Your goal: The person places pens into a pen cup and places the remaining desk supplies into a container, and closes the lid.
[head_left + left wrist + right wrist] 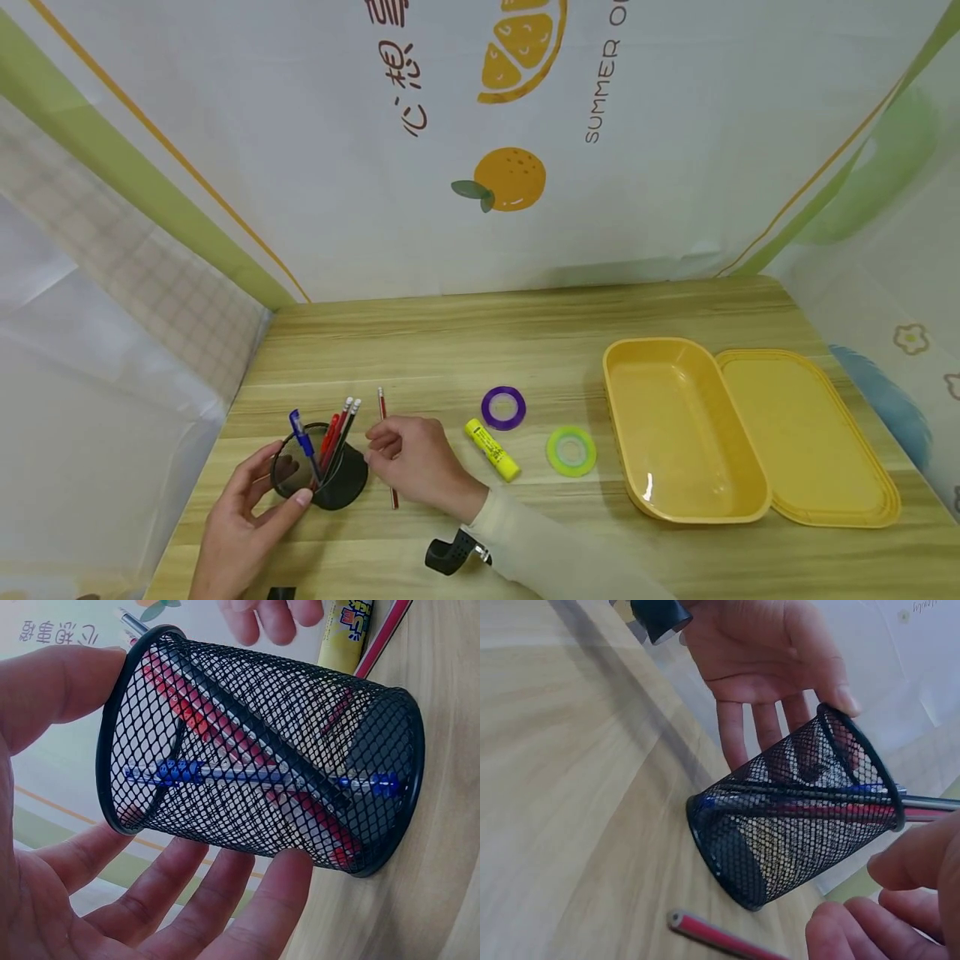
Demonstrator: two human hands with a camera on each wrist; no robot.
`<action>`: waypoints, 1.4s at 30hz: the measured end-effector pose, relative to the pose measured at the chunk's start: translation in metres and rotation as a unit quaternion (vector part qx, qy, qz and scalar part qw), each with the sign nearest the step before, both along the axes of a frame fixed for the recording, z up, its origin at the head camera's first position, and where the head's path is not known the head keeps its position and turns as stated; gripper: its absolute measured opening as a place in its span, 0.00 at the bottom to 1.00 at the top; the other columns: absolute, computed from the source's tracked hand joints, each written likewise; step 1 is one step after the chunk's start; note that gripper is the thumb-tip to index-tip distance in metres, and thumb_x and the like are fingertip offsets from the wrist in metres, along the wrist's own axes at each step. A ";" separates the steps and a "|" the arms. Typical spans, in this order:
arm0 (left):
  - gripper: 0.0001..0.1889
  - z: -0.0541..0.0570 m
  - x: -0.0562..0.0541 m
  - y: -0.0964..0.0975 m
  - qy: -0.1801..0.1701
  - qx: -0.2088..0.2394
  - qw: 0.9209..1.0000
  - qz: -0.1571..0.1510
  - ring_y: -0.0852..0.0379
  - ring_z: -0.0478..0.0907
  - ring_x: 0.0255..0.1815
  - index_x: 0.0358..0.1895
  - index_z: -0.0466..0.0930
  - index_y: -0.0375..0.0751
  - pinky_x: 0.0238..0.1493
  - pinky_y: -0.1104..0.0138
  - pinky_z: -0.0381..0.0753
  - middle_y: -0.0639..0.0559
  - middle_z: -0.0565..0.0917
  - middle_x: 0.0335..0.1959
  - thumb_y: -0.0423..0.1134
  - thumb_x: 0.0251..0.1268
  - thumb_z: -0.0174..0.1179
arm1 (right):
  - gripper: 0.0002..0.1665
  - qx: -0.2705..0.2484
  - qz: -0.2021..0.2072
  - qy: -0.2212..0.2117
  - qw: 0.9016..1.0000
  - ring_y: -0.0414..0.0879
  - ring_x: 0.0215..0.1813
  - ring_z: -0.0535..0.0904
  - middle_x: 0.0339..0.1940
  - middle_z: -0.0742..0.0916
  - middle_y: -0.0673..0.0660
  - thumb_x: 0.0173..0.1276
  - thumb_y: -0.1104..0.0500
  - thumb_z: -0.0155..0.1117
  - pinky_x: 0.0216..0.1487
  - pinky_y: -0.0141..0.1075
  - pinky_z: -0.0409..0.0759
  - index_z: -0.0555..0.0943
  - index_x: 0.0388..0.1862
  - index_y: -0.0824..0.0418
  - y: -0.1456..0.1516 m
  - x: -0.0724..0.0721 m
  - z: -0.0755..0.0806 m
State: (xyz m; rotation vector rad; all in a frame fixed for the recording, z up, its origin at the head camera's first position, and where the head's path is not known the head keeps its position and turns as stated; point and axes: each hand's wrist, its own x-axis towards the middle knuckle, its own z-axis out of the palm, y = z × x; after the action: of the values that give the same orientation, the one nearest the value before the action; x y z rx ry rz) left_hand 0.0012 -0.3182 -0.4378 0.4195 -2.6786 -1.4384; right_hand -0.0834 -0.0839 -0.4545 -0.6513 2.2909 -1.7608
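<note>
A black mesh pen holder (348,482) stands on the table, tilted a little toward my left hand (243,517). That hand grips it, with the thumb at the rim and the other fingers around the far side. Inside are a blue pen (303,437), a red pen (330,435) and black and red pencils (347,423) with white ends. Just right of the holder hovers my right hand (420,462), its fingers loosely bent with nothing visible between them. Beneath it lies a red striped pencil (393,497), its middle hidden by the hand.
Right of the hands lie a yellow glue stick (492,450), a purple tape roll (488,410) and a green tape roll (553,450). Farther right, a yellow box (693,417) stands beside its flat yellow lid (810,433). A printed cloth (637,208) hangs behind the wooden table.
</note>
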 end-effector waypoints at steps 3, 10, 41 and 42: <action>0.40 0.001 0.000 0.000 0.003 -0.004 1.000 -0.002 0.82 0.75 0.53 0.80 0.65 0.46 0.43 0.79 0.84 0.54 0.71 0.69 0.39 0.68 0.74 | 0.12 0.010 -0.003 -0.001 1.000 0.26 0.37 0.82 0.41 0.93 0.53 0.71 0.63 0.70 0.42 0.21 0.83 0.89 0.51 0.65 0.001 0.000 -0.004; 0.39 0.000 0.000 0.000 0.009 -0.002 1.000 -0.004 0.82 0.75 0.53 0.80 0.66 0.46 0.43 0.79 0.85 0.59 0.72 0.66 0.38 0.68 0.74 | 0.16 0.063 0.005 0.011 0.998 0.27 0.40 0.83 0.48 0.93 0.56 0.72 0.63 0.71 0.42 0.20 0.81 0.87 0.56 0.65 0.001 0.000 -0.012; 0.39 0.000 0.000 0.000 0.018 0.014 1.000 -0.010 0.81 0.76 0.54 0.80 0.66 0.46 0.43 0.79 0.85 0.70 0.73 0.61 0.35 0.69 0.73 | 0.23 0.234 -0.097 0.127 0.959 0.44 0.50 0.88 0.47 0.93 0.52 0.61 0.56 0.83 0.52 0.34 0.86 0.89 0.54 0.61 -0.025 -0.008 -0.027; 0.39 0.000 0.000 0.000 0.017 0.015 1.000 -0.009 0.80 0.76 0.54 0.80 0.65 0.46 0.43 0.79 0.85 0.70 0.73 0.61 0.35 0.69 0.73 | 0.22 0.236 -0.096 0.131 0.958 0.44 0.48 0.88 0.45 0.92 0.52 0.61 0.58 0.83 0.50 0.33 0.86 0.89 0.53 0.62 -0.026 -0.008 -0.026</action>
State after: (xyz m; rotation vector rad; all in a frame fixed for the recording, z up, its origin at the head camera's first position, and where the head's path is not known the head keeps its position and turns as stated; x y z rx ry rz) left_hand 0.0016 -0.3177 -0.4377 0.3706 -2.6444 -1.4791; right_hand -0.0919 -0.1096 -0.4808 -0.6113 2.8971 -1.1621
